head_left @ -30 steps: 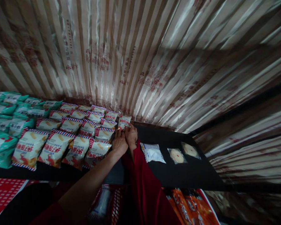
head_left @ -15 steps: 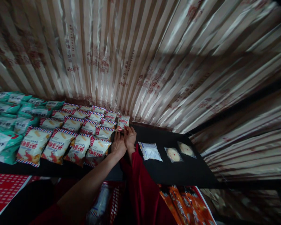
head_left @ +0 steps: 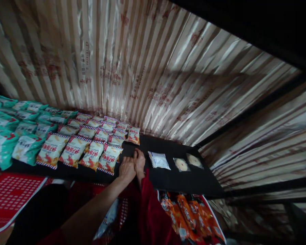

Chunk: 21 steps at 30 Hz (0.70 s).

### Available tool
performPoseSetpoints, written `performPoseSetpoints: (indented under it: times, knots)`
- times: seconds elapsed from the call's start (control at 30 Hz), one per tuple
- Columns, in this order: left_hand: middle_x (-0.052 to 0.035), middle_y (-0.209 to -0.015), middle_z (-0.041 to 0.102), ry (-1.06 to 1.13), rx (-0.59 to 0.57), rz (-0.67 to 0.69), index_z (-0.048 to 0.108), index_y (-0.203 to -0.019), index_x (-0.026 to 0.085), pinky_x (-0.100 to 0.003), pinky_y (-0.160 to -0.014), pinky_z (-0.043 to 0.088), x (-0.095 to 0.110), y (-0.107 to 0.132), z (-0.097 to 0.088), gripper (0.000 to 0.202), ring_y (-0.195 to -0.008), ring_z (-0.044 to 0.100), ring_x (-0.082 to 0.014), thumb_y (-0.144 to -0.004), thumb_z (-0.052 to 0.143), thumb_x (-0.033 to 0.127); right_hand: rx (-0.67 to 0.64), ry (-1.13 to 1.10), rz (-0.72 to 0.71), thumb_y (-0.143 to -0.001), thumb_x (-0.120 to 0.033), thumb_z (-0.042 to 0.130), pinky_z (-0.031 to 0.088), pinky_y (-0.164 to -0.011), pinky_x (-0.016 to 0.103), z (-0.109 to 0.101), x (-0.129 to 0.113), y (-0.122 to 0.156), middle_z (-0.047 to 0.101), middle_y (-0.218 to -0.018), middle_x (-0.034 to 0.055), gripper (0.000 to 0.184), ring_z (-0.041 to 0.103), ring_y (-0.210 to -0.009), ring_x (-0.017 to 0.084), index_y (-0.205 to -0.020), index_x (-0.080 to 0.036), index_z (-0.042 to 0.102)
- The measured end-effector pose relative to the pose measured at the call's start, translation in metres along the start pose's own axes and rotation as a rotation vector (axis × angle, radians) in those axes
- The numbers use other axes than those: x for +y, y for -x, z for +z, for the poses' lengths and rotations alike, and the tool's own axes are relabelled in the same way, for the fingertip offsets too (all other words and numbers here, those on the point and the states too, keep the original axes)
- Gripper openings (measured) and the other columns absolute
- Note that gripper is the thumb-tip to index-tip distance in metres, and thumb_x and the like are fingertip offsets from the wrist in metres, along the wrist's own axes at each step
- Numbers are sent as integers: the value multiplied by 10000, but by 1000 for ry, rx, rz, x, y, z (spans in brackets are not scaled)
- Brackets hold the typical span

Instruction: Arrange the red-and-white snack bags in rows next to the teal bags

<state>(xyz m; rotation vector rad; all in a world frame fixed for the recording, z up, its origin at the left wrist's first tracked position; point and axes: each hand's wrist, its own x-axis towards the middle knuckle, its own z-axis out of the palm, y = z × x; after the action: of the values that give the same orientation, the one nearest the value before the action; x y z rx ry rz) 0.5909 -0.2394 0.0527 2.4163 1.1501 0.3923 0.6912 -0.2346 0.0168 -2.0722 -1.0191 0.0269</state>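
On the front edge of the black shelf [head_left: 168, 178], near its middle, both hands are found side by side and touching. The left hand [head_left: 126, 169], on a bare forearm, is laid palm down against the shelf surface. The right hand [head_left: 139, 161], in a red sleeve [head_left: 150, 211], is set just beside it. The fingers [head_left: 137, 153] of both hands are pointed toward the back wall; whether they are spread, pressed together or pinching something cannot be told in the dim light.

A red-and-white snack packet [head_left: 134, 135] is placed apart at the right end of the back row, beyond the hands and clear of them. Further packets of the same print [head_left: 73, 151] are arranged in rows to the left, the nearest one [head_left: 109, 158] lying just beside the left hand. Green packets [head_left: 5, 143] are stacked at the far left.

To the right of the right hand, a white pouch [head_left: 158, 160] is laid flat, followed by two clear-wrapped round cakes [head_left: 181, 164], each apart from the next. Orange packets [head_left: 186, 217] are seen on the level below. A striped, glossy sheet [head_left: 142, 68] is hung behind the shelf.
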Motion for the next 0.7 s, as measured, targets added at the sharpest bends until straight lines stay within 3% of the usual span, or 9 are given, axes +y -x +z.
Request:
performPoseSetpoints:
  times: [0.3, 0.57, 0.7]
  knots:
    - [-118, -903, 631, -23, 32, 42, 619, -890, 111, -371, -869, 403, -21, 62, 3, 247, -926, 523, -248, -868, 373, 124, -17, -146, 39, -863, -262, 376, 463, -833, 303, -3, -12, 69, 675, -970, 119, 332, 617, -879, 193, -1010, -132, 643]
    - [-117, -987, 599, 83, 196, 272, 588, -968, 116, -351, -865, 437, -65, 119, 23, 213, -929, 506, -221, -866, 400, 127, -7, -210, -26, -897, -263, 339, 470, -802, 290, -4, -31, 133, 641, -910, 92, 327, 604, -841, 175, -1001, -157, 630]
    - [-118, -950, 608, 63, 101, 249, 605, -970, 113, -368, -870, 444, -85, 139, 27, 239, -923, 512, -230, -856, 395, 112, -76, -185, -87, -907, -243, 336, 472, -796, 288, 0, -37, 161, 644, -894, 93, 337, 605, -833, 178, -1028, -154, 637]
